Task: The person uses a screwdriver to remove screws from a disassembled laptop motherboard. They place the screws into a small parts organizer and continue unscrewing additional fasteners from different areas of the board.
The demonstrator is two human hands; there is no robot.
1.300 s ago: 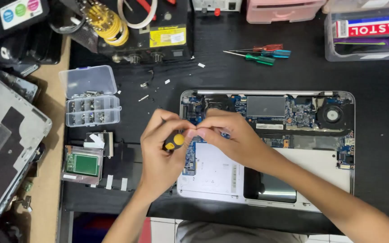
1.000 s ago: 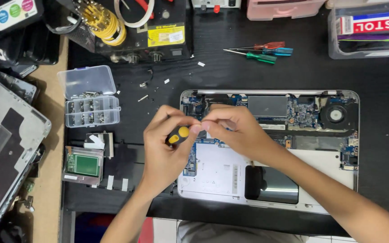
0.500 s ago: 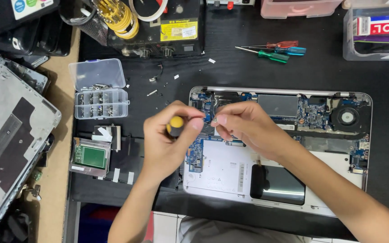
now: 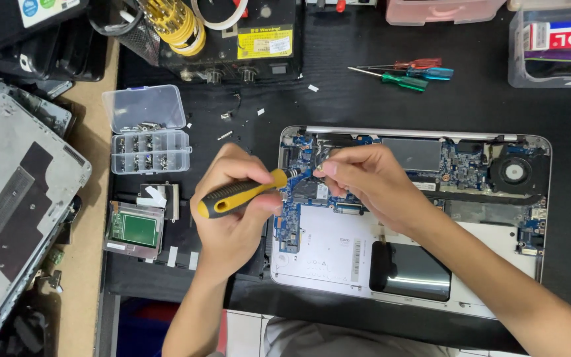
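The left hand [image 4: 232, 205] is clenched around the yellow-and-black rubber-gripped handle of a screwdriver [image 4: 239, 194], whose metal tip is laid against the blue circuit board [image 4: 297, 198] inside the opened silver laptop base [image 4: 408, 211]. The right hand [image 4: 365, 182] is pinched over the same spot on the board, fingertips [image 4: 328, 168] closed on or around something too small to be made out; whether a screw is held cannot be told. Compared with the frames a second earlier, the handle has been swung from nearly end-on to lying almost flat, pointing right, and more of its length is now exposed; the tip appears to have been brought onto a fastening point on the board, so a turning action is judged to be in hand rather than finished.

Just right of the hands, a dark flat metal cover [image 4: 411, 153] and a round black cooling fan [image 4: 513, 173] are seated in the base. To the left, a clear plastic compartment box of small screws [image 4: 148, 142] is set open, and below it a small green-faced board module [image 4: 133, 229] is laid on the black mat [image 4: 365, 99]. Further back, a red, a blue and a green slim screwdriver [image 4: 401, 73] are laid together, well apart from the hands. At the far left, a detached grey laptop bottom panel [image 4: 14, 198] is rested on the wooden bench.
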